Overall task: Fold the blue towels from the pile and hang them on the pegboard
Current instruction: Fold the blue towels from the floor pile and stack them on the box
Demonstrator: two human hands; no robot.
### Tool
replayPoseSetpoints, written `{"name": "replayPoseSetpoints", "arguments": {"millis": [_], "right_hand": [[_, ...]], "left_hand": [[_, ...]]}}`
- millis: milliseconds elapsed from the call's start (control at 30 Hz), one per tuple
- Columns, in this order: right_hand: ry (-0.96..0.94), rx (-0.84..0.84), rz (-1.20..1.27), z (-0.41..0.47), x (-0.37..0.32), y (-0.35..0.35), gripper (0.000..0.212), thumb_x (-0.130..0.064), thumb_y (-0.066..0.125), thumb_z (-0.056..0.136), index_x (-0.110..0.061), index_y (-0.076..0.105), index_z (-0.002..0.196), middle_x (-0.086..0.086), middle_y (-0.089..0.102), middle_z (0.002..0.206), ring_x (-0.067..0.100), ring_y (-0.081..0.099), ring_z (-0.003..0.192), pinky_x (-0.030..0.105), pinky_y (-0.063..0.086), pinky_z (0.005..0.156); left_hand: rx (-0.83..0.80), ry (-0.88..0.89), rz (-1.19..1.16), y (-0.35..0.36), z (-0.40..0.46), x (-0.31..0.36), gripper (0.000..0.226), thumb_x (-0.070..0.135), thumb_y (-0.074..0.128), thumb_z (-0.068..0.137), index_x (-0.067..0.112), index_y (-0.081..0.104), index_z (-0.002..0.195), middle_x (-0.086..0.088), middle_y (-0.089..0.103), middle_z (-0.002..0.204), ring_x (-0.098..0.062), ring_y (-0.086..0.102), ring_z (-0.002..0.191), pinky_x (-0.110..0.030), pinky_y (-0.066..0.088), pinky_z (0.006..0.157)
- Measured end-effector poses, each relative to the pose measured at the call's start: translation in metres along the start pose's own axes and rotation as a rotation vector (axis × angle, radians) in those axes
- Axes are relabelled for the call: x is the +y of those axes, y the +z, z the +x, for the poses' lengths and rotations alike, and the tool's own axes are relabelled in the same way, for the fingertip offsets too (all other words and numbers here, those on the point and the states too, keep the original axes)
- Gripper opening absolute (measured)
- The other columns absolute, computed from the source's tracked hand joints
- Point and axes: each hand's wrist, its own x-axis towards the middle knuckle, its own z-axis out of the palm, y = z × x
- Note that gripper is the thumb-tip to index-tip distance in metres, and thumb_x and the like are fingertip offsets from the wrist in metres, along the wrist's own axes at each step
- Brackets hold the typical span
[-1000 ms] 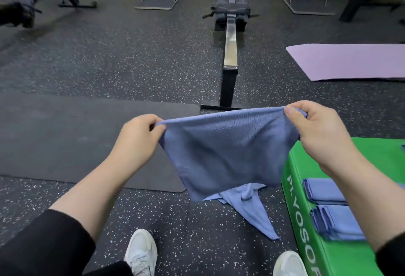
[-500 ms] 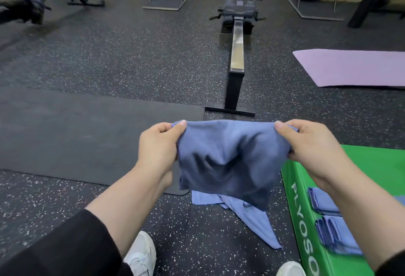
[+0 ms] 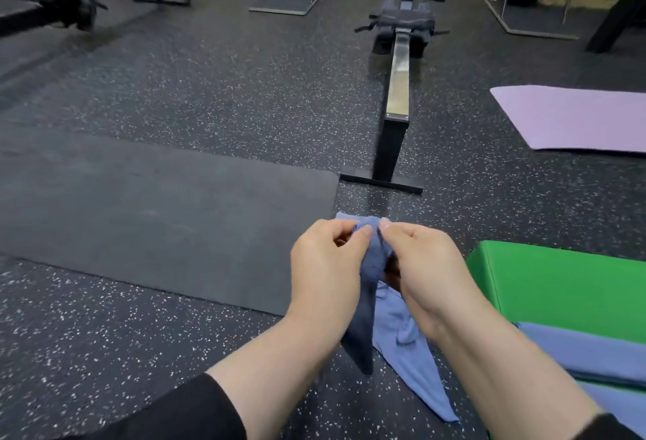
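A blue towel (image 3: 372,265) hangs doubled over between my two hands, its top corners brought together. My left hand (image 3: 325,272) pinches one upper corner and my right hand (image 3: 424,272) pinches the other, thumbs nearly touching. The towel's lower end (image 3: 360,338) dangles dark in shadow. Below it another blue towel (image 3: 409,359) lies crumpled on the speckled floor. Folded blue towels (image 3: 587,352) rest on the green plyo box (image 3: 566,286) at the right. No pegboard is in view.
A black floor mat (image 3: 146,216) lies at the left. A rowing machine (image 3: 398,90) runs away from me straight ahead. A purple mat (image 3: 576,118) lies at the far right. Gym equipment stands along the back wall.
My hands have come together from wide apart, bringing the towel's two top corners together so it hangs folded in half. The view has tilted slightly upward.
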Motion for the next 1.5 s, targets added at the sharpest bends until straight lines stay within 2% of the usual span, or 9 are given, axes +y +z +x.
{"name": "replayPoseSetpoints", "arguments": {"millis": [367,467,600,767,933,1067,1200,1367,1500], "right_hand": [[0.111,-0.066,0.245,-0.008,-0.013,-0.002,0.042,-0.045,0.05,0.104,-0.008,0.064,0.092,0.012,0.061,0.077,0.019,0.061,0.065,0.03,0.049,0.065],[0.008,-0.049,0.038,-0.004,-0.015,-0.015,0.021,-0.012,0.054,0.1,-0.008,0.057,0.079,0.009,0.049,0.065,0.015,0.049,0.056,0.022,0.04,0.049],[-0.106,-0.019,-0.279,0.003,-0.021,-0.029,0.028,-0.011,0.049,0.078,-0.012,0.075,0.088,0.019,0.072,0.082,0.022,0.057,0.073,0.041,0.051,0.069],[-0.225,-0.064,-0.523,-0.006,-0.039,-0.039,0.032,-0.007,0.05,0.09,-0.027,0.075,0.086,-0.005,0.068,0.07,0.008,0.052,0.068,0.033,0.041,0.068],[-0.242,-0.079,-0.522,-0.006,-0.045,-0.043,0.03,-0.009,0.051,0.089,-0.025,0.075,0.086,0.0,0.074,0.079,0.011,0.058,0.075,0.039,0.051,0.077],[-0.234,-0.077,-0.457,-0.005,-0.044,-0.047,0.029,-0.019,0.049,0.079,-0.022,0.076,0.089,0.005,0.075,0.084,0.013,0.061,0.078,0.043,0.053,0.08],[-0.232,-0.096,-0.436,-0.006,-0.042,-0.05,0.027,-0.009,0.051,0.086,-0.02,0.075,0.084,-0.004,0.069,0.073,0.009,0.055,0.07,0.033,0.042,0.07],[-0.247,-0.13,-0.42,-0.008,-0.044,-0.051,0.021,-0.014,0.053,0.083,-0.018,0.073,0.081,-0.004,0.065,0.07,0.01,0.051,0.069,0.033,0.039,0.068],[-0.234,-0.121,-0.465,-0.008,-0.044,-0.054,0.031,-0.002,0.05,0.091,-0.019,0.075,0.084,-0.003,0.068,0.072,0.009,0.054,0.069,0.033,0.042,0.07]], "left_hand": [[-0.197,0.255,0.23,0.006,-0.012,0.004,0.016,0.016,0.062,0.094,0.021,0.077,0.098,0.011,0.066,0.096,-0.002,0.059,0.094,-0.015,0.045,0.081],[-0.364,0.234,0.219,0.004,-0.018,0.009,0.026,0.012,0.054,0.092,0.019,0.079,0.09,0.022,0.071,0.101,0.003,0.062,0.097,-0.016,0.048,0.086],[-0.094,0.256,0.278,-0.017,0.003,0.011,0.018,0.027,0.051,0.084,0.025,0.068,0.086,0.011,0.071,0.086,-0.011,0.064,0.085,-0.036,0.053,0.083],[-0.442,0.398,0.797,-0.043,0.034,0.011,0.068,0.036,0.063,0.084,0.04,0.037,0.147,0.008,0.034,0.154,-0.016,0.033,0.141,-0.044,0.032,0.116],[-0.534,0.419,0.602,-0.048,0.031,0.011,0.029,0.031,0.075,0.086,0.035,0.051,0.102,0.016,0.052,0.124,-0.011,0.053,0.115,-0.028,0.038,0.097],[-0.515,0.476,0.639,-0.053,0.036,0.006,0.012,0.04,0.069,0.09,0.037,0.061,0.098,0.02,0.056,0.12,-0.003,0.054,0.111,-0.025,0.04,0.098],[-0.558,0.418,0.554,-0.056,0.036,0.005,0.034,0.045,0.068,0.09,0.049,0.05,0.118,0.025,0.055,0.124,0.006,0.05,0.118,-0.023,0.042,0.098],[-0.619,0.441,0.715,-0.054,0.036,0.007,0.01,0.045,0.065,0.092,0.04,0.058,0.097,0.023,0.049,0.126,-0.003,0.052,0.112,-0.029,0.042,0.1],[-0.65,0.489,1.043,-0.055,0.04,-0.004,0.033,0.058,0.054,0.094,0.027,0.063,0.092,0.014,0.05,0.135,-0.015,0.05,0.118,-0.04,0.044,0.099]]}}
